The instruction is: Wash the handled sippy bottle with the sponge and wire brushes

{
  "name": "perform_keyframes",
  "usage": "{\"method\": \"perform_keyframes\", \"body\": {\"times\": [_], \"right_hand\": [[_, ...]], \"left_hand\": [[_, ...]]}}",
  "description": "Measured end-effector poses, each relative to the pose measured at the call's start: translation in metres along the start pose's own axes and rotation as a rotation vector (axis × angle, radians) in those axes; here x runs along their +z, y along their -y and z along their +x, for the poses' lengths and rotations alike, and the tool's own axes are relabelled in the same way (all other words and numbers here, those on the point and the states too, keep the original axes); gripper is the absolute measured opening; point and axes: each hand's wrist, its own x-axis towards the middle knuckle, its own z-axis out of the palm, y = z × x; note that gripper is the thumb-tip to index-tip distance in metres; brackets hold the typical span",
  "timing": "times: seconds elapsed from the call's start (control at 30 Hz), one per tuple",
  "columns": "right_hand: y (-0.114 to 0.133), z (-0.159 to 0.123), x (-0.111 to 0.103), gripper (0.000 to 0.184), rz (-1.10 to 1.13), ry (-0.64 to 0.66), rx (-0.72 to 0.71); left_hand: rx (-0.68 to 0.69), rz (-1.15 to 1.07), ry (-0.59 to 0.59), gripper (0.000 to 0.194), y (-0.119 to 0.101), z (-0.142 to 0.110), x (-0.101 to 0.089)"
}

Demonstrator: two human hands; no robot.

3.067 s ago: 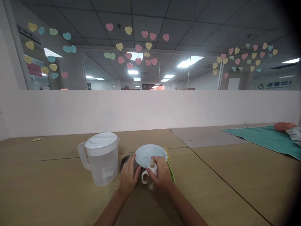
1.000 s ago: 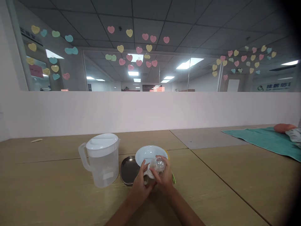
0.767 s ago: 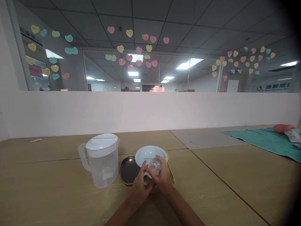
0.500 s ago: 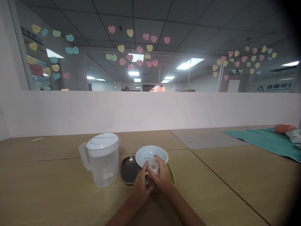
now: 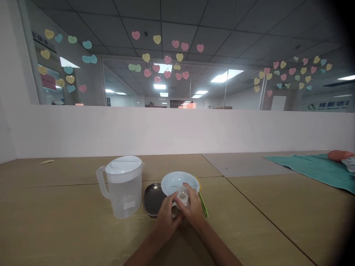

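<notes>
A small baby bottle [image 5: 181, 198] with a white collar and a clear cap stands on the wooden table [image 5: 55, 229], mostly hidden between my hands. My left hand [image 5: 165, 218] wraps its lower part from the left. My right hand [image 5: 192, 209] pinches the clear cap on top, fingers curled. Just behind the bottle lies a white plate [image 5: 174, 180]. A dark metal dish [image 5: 152, 198] sits to its left. A green utensil [image 5: 203, 207] pokes out to the right of my right hand.
A clear plastic pitcher [image 5: 123, 186] with a white lid stands left of the dish. A teal cloth [image 5: 316, 168] with an orange thing on it lies at the far right. A white partition [image 5: 177, 129] closes the table's far edge.
My left hand moved from the metal dish onto the bottle. My right hand brought the clear cap down over the nipple. The view shifted slightly.
</notes>
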Motion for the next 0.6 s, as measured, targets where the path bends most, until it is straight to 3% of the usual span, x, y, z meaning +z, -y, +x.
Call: {"method": "perform_keyframes", "body": {"times": [0.37, 0.6], "right_hand": [[-0.0020, 0.0044, -0.0053, 0.053, -0.057, 0.035, -0.087], [0.0003, 0.0041, -0.0058, 0.050, -0.026, 0.034, -0.078]], "left_hand": [[-0.010, 0.012, -0.021, 0.048, 0.0006, -0.0005, 0.0011], [0.089, 0.224, 0.017, 0.054, 0.0001, 0.0023, -0.0008]]}}
